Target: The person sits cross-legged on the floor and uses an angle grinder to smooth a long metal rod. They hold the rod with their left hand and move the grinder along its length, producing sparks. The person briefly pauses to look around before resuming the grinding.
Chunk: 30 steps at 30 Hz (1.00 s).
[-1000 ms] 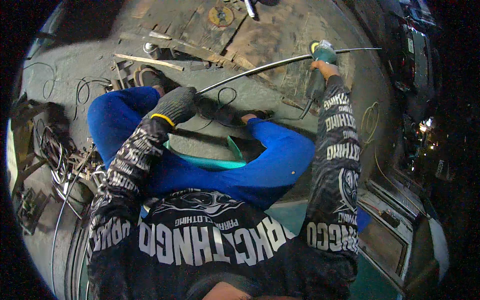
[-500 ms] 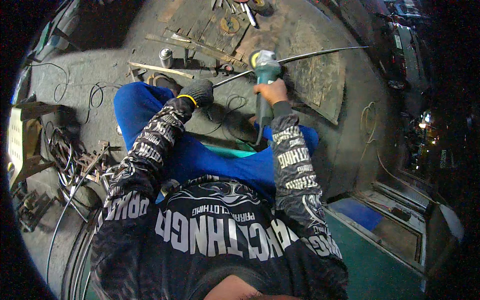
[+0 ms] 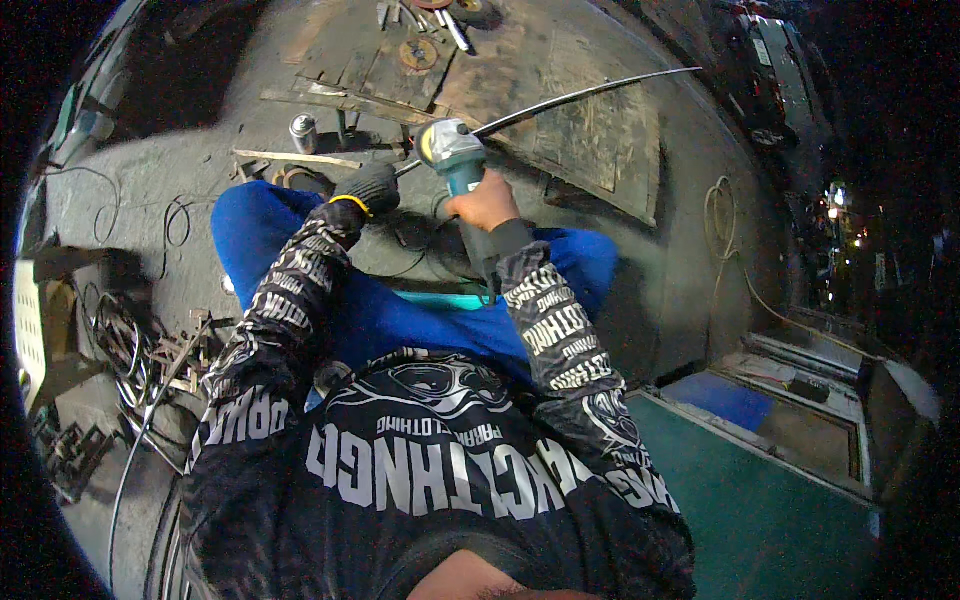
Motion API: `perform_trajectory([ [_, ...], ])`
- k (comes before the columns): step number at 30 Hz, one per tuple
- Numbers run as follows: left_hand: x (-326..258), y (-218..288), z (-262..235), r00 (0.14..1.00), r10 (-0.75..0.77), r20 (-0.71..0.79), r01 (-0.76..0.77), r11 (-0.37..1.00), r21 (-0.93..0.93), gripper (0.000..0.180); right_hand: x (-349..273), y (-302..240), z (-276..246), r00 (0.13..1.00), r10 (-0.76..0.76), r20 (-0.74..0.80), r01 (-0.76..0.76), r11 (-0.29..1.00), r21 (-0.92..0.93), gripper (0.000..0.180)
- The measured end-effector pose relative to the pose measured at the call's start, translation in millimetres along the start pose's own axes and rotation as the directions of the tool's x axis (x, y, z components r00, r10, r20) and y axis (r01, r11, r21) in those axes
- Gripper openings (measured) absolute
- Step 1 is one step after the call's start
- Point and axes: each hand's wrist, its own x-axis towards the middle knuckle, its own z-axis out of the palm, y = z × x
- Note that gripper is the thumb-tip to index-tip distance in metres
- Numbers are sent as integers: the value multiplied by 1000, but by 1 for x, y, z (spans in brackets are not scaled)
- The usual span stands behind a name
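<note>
My left hand (image 3: 372, 188), in a dark knitted glove with a yellow cuff, is closed round the near end of a long thin metal rod (image 3: 590, 91). The rod slants away to the far right over wooden boards. My bare right hand (image 3: 485, 203) grips the body of a green angle grinder (image 3: 462, 172). Its silver head and yellowish disc lie over the rod, just right of my gloved hand. Whether the disc touches the rod I cannot tell. The grinder's rear end points back toward my lap.
A spray can (image 3: 303, 134) stands beyond my left knee, near wooden strips (image 3: 300, 158). Worn wooden boards (image 3: 590, 150) lie ahead, with a loose disc (image 3: 418, 55) on them. Metal scraps and cables (image 3: 150, 370) crowd the left. A coiled hose (image 3: 722, 225) lies at right.
The grinder and my right hand have moved left and slightly nearer along the rod, toward my gloved hand. The whole view has shifted a little.
</note>
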Motion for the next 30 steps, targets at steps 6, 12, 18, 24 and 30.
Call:
perform_trajectory([
  [6,1,-3,6,998,-65,-27,63,997,-48,22,14,13,-3,998,55,28,-54,998,-45,65],
  [12,7,-4,10,996,-89,-6,89,996,17,20,45,37,-37,999,35,-13,-36,997,-69,72],
  [18,3,4,-7,975,-212,65,218,970,-110,23,89,75,-58,988,113,-108,-126,984,-123,49],
  [24,8,15,-25,966,-238,99,250,958,-140,21,138,96,-104,973,207,-105,-217,971,-96,56],
  [30,14,24,-33,951,-277,140,301,933,-199,26,205,126,-154,942,325,-88,-336,920,-202,76],
])
